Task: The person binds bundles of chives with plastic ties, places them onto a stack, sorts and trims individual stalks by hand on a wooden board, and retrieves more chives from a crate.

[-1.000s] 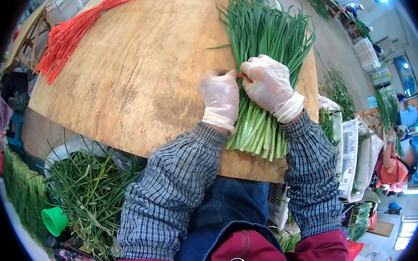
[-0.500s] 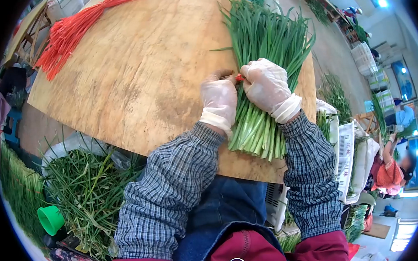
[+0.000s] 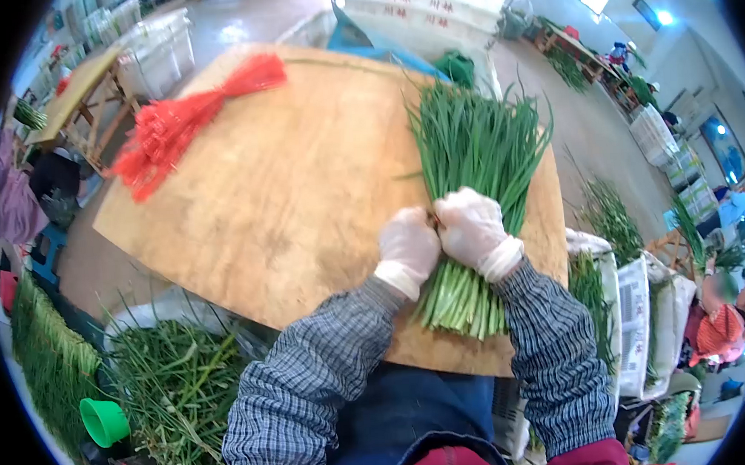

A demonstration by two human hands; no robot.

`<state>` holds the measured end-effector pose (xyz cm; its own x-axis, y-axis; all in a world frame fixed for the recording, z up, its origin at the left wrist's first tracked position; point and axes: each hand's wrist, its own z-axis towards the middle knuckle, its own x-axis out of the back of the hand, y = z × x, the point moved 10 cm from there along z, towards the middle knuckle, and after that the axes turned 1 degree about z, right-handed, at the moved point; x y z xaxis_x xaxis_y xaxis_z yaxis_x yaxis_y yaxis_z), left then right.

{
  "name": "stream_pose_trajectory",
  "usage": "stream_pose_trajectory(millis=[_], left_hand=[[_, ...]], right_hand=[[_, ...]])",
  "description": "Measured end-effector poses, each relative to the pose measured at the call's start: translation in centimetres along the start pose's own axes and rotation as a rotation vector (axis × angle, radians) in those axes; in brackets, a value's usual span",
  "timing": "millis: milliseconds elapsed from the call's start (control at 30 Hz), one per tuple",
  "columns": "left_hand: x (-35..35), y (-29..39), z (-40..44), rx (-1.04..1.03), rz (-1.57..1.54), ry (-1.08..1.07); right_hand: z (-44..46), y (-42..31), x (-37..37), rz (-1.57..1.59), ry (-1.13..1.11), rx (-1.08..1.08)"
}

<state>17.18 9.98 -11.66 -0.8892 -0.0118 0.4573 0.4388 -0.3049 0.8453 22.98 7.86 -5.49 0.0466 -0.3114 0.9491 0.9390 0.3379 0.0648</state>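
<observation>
A bundle of garlic chives (image 3: 476,145) lies lengthwise on the wooden board, leaves pointing away and pale cut stems toward me. My left hand (image 3: 409,246), in a thin whitish glove, is closed at the bundle's left edge. Over the upper stems rests my right hand (image 3: 473,231), gloved alike, fingers pinched. The two hands meet thumb to thumb, gripping a red tie, of which only a small dark reddish bit shows between the fingertips; the rest is hidden.
A heap of red ties (image 3: 182,125) lies at the board's (image 3: 302,194) far left. Loose greens fill a bag (image 3: 173,381) at lower left, near a green cup (image 3: 105,422). White crates (image 3: 634,327) stand to the right, others (image 3: 423,8) beyond the board. A person (image 3: 720,331) is at far right.
The view has tilted up, so board and hands appear lower and more of the room shows beyond. Both hands stay at the bundle, still together; less of the red tie shows.
</observation>
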Motion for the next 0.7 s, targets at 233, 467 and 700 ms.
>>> stream_pose_trajectory(millis=[233,467,700], left_hand=[[1.1,4.0,2.0,-0.146,0.326,-0.318],[0.7,5.8,3.7,-0.165,0.42,-0.402],[1.3,5.8,3.1,-0.191,0.308,-0.356]], right_hand=[[-0.1,1.1,1.3,0.283,0.066,-0.123],[-0.3,2.7,0.2,0.659,0.11,-0.17],[-1.4,4.4,0.6,0.296,0.124,-0.439]])
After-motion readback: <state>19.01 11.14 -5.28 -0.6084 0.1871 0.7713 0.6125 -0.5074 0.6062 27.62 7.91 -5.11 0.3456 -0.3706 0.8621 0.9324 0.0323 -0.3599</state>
